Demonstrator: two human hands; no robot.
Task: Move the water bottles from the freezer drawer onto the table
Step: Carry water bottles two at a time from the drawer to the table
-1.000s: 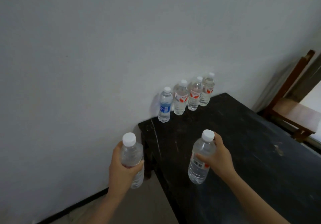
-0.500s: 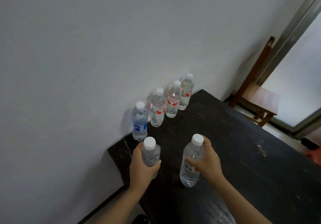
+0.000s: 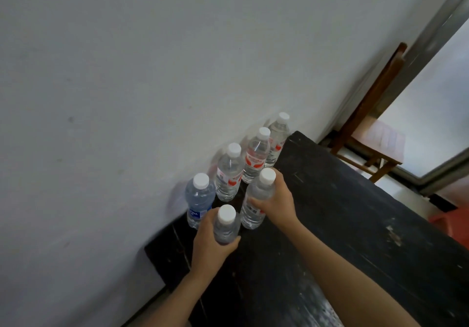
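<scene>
My left hand [image 3: 212, 246] grips a clear water bottle [image 3: 226, 224] with a white cap, held upright over the black table [image 3: 342, 238] near its left end. My right hand [image 3: 276, 202] grips a second clear bottle [image 3: 257, 200] just to the right, its base at the tabletop. Behind them a row of several bottles stands along the white wall: one with a blue label [image 3: 199, 200], then three with red labels [image 3: 228, 172], [image 3: 256, 154], [image 3: 278, 136]. The freezer drawer is out of view.
The white wall [image 3: 127, 98] runs close behind the bottle row. A brown wooden chair [image 3: 373, 134] stands past the table's far end by a bright glass door [image 3: 431, 103]. A red object [image 3: 449, 222] sits on the floor at the right.
Both hands have carried their bottles forward over the table, closer to the row by the wall. My left hand's bottle has come from beyond the table's edge to beside the blue-labelled bottle.
</scene>
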